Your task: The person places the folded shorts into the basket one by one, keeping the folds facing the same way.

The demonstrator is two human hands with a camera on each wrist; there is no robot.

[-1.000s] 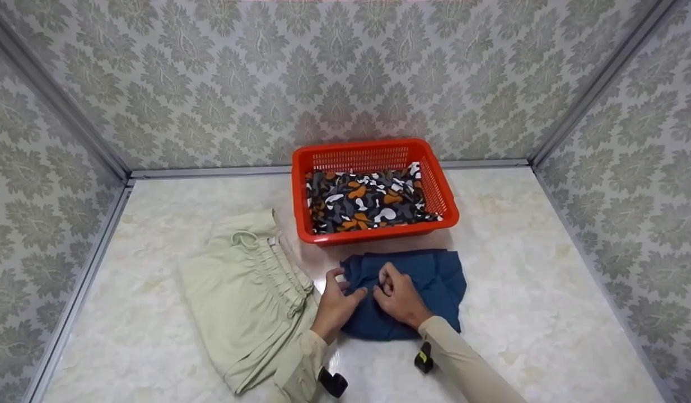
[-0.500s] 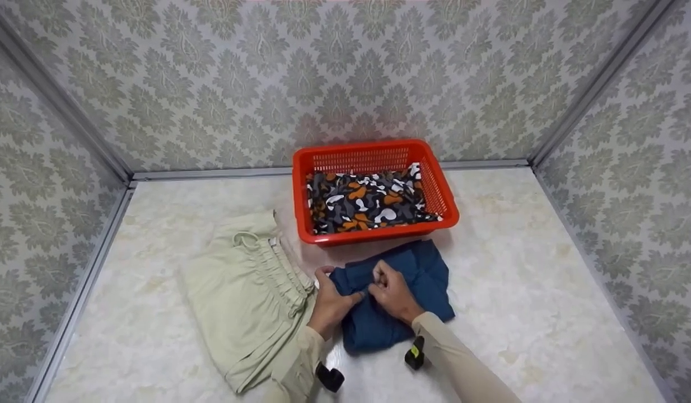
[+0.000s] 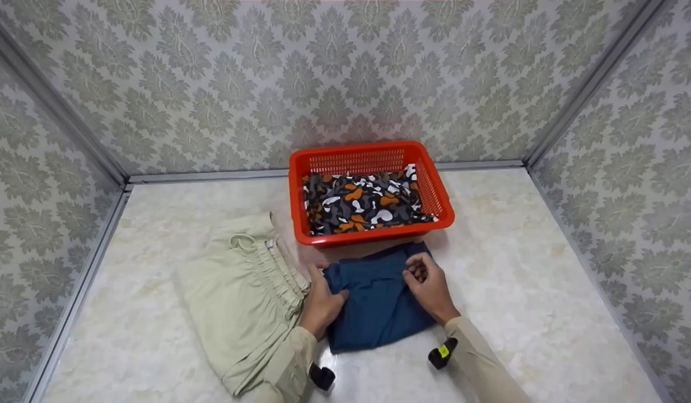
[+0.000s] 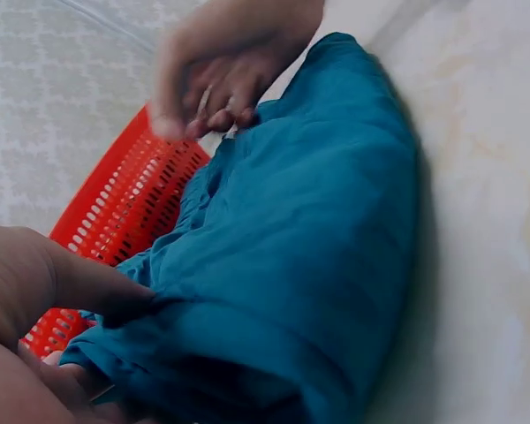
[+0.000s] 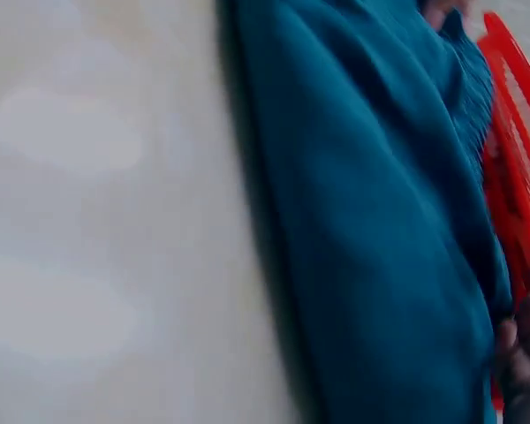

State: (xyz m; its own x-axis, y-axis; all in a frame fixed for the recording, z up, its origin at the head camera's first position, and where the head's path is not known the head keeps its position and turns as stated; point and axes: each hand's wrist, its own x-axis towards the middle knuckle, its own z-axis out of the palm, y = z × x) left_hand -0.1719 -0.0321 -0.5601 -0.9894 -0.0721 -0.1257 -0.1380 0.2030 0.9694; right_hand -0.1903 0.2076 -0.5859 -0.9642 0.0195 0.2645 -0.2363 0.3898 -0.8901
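In the head view, I see the two hands apart, with a folded blue cloth (image 3: pixel 373 305) between them on the table (image 3: pixel 524 291). The left hand (image 3: pixel 323 299) pinches the edge at its side. The right hand (image 3: pixel 430 286) is at the opposite edge with fingers bent; whether they grip the cloth, I cannot tell. Ahead of both hands stands a red basket (image 3: pixel 379 233) holding a patterned cloth (image 3: pixel 362 204), and pale trousers (image 3: pixel 239 308) lie on the outer side of the left hand.

In the left wrist view, the thumb (image 4: pixel 75 278) lies on top of the folded layers and the other fingers are underneath. The layers gape a little beside this hold, so I think one should take all of them together, otherwise the upper one may slide.

In the right wrist view, the cloth runs away from the right hand in broad, soft folds, with the fingertips right at its edge. It is probably light and limp, somewhat smooth, not fragile. I would hold it at both folded ends, with fingers well under, because a single corner would surely let it fall open.
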